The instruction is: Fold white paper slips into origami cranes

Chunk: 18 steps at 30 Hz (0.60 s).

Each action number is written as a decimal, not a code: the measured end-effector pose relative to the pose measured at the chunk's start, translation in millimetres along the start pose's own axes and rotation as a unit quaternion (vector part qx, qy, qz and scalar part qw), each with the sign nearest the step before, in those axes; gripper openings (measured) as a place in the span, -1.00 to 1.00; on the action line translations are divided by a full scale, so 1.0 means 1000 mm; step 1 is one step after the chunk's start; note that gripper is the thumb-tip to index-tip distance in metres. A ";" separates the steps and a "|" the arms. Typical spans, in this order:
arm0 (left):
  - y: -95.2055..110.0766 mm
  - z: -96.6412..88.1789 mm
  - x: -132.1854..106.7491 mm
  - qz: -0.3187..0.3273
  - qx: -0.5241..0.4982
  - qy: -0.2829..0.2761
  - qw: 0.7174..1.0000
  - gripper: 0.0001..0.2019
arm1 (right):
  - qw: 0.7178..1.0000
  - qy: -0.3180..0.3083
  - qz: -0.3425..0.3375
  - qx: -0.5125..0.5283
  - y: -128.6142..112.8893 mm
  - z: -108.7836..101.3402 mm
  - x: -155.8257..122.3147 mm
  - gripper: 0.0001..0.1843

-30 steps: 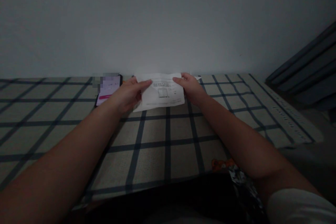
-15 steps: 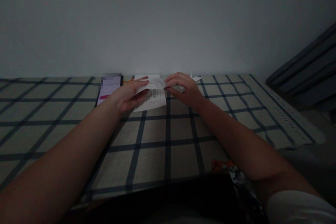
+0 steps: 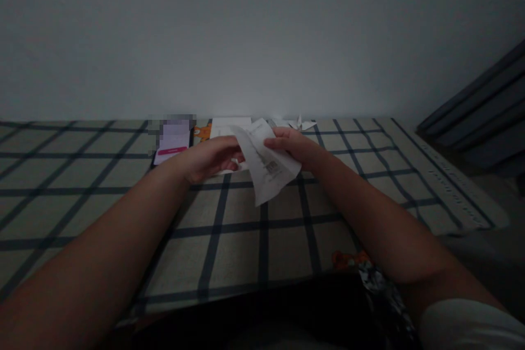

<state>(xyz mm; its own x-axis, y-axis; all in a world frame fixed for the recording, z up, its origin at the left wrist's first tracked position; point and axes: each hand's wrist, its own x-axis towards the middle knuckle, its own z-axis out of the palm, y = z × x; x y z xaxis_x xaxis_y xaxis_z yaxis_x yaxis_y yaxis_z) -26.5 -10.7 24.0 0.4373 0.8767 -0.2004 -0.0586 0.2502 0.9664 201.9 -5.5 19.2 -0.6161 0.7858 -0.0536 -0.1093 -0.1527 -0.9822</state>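
A creased white sheet of printed paper is gripped near its upper right by my right hand, thumb on top and fingers behind it. The sheet hangs tilted, its lower corner pointing toward me. My left hand is at the sheet's left edge with its fingers bent and apart; the paper hides some fingertips, and I see nothing clearly gripped there. Beneath the left hand shows the edge of another white paper. Behind the hands, a white sheet lies close to the wall.
A phone with a lit screen and pink bar lies left of my left hand, partly blurred out. Crumpled white paper lies at the back. A checked cloth with orange bear prints covers the table. Dark folded fabric hangs at right.
The printed paper has swung toward me and right, now held by my right hand. My left hand has loosened from it. The phone's screen content has changed.
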 end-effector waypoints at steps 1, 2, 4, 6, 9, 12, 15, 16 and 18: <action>0.002 0.001 0.001 0.011 -0.022 0.010 1.000 -0.82 | 1.000 -0.002 0.012 -0.001 0.000 0.001 0.000 -0.58; 0.004 0.002 0.002 0.015 -0.049 0.020 0.998 -0.83 | 1.000 -0.001 0.023 -0.005 0.000 0.002 0.000 -0.59; 0.007 0.005 0.001 -0.006 -0.093 0.013 0.996 -0.68 | 0.999 0.004 0.044 -0.016 0.000 0.004 0.000 -0.60; 0.009 0.008 -0.001 -0.033 -0.091 -0.004 0.995 -0.65 | 0.998 0.011 0.057 -0.025 0.000 0.004 0.001 -0.61; 0.007 0.009 -0.001 -0.041 -0.050 0.002 0.998 -0.85 | 0.998 0.019 0.057 -0.027 0.002 0.001 0.004 -0.66; 0.003 0.007 0.001 -0.028 -0.012 0.034 0.999 -0.87 | 0.999 0.021 0.041 -0.022 0.005 -0.003 0.007 -0.68; 0.001 0.004 0.002 -0.016 0.031 0.048 0.998 -0.87 | 0.998 0.026 0.041 -0.037 0.008 -0.006 0.009 -0.71; 0.000 0.003 0.003 -0.022 0.049 0.042 0.998 -0.88 | 0.997 0.036 0.037 -0.053 0.008 -0.006 0.009 -0.74; -0.002 0.003 0.003 -0.038 0.084 0.026 0.995 -0.87 | 0.993 0.053 0.016 -0.104 0.008 -0.006 0.009 -0.77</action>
<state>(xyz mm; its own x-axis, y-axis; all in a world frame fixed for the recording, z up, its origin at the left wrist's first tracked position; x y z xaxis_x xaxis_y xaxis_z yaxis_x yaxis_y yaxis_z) -22.6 -9.8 22.1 0.3883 0.8787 -0.2775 0.1261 0.2477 0.9606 200.0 3.9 9.3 -0.5293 0.8434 -0.0923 0.0796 -0.0590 -0.9951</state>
